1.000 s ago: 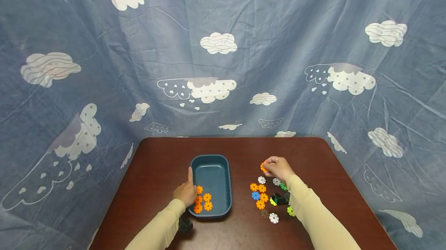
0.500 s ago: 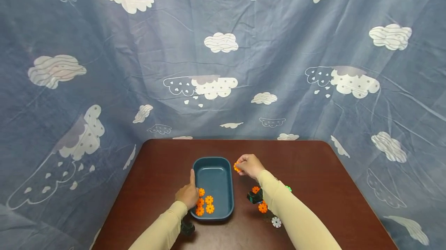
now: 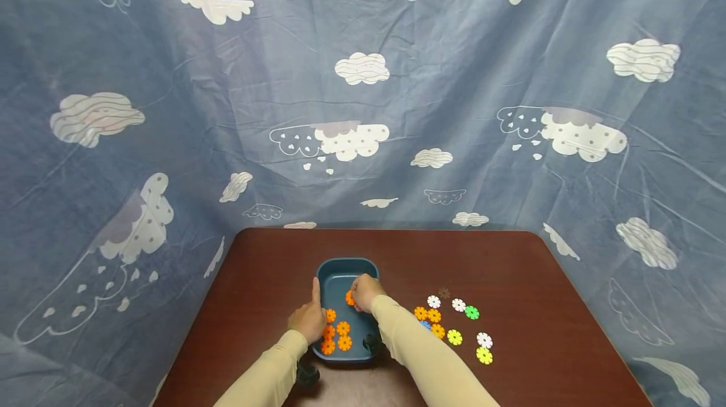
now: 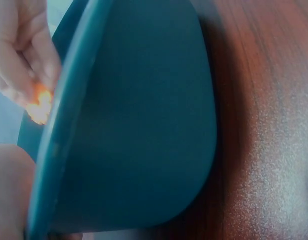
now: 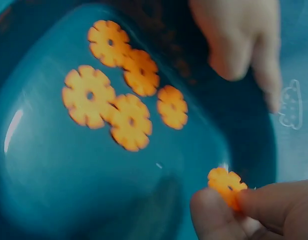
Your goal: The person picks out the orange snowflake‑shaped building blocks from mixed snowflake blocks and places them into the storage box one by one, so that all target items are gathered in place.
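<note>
A dark teal plastic tray (image 3: 347, 264) holds several orange snowflake building discs (image 5: 89, 96) near its front left. My left hand (image 3: 308, 322) grips the tray's left side, index finger stretched along the rim, thumb on the inner side. Over the inside of the tray is my right hand (image 3: 367, 292), pinching another orange snowflake disc (image 5: 227, 188) between thumb and fingers. In the left wrist view, the tray wall fills the middle, and the right hand with its glowing orange disc shows beyond the rim.
On the brown table (image 3: 272, 249) right of the tray lie loose snowflake discs: orange, a green one (image 3: 472, 312), yellow ones, white ones, a brown one (image 3: 444, 293) and a partly hidden blue one (image 3: 425, 325). A blue cloud-patterned curtain (image 3: 363, 104) surrounds the table.
My right hand has carried the orange disc leftward from the loose discs, past the tray's right rim, to over the tray. The left hand stays at the left rim.
</note>
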Action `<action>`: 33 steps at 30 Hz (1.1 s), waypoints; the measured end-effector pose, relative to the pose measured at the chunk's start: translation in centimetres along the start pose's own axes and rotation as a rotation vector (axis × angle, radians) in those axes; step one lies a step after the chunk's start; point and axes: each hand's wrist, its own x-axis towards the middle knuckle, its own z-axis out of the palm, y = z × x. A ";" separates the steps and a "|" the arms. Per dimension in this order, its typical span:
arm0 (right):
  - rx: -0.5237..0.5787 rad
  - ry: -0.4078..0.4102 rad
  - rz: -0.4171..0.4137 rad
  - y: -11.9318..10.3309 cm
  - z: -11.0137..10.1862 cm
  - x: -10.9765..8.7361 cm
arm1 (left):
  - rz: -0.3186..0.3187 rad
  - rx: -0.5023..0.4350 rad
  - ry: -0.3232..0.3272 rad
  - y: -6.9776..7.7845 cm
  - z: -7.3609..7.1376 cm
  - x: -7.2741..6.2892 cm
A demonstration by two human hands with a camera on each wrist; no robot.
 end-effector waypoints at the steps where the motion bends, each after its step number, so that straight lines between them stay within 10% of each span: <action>1: -0.012 0.003 0.006 0.0 0.6 0.0 | -0.001 0.001 -0.002 0.0 0.0 0.0; 16: -0.079 0.030 -0.063 0.9 2.0 -0.4 | 0.028 0.012 0.000 0.3 0.0 -0.3; 27: 0.140 0.064 -0.053 1.2 -6.0 -1.0 | 0.016 0.011 -0.016 0.3 -0.1 -0.5; 33: 0.012 0.149 0.001 6.0 -10.0 -1.9 | 0.014 0.015 -0.003 0.3 -0.1 -0.7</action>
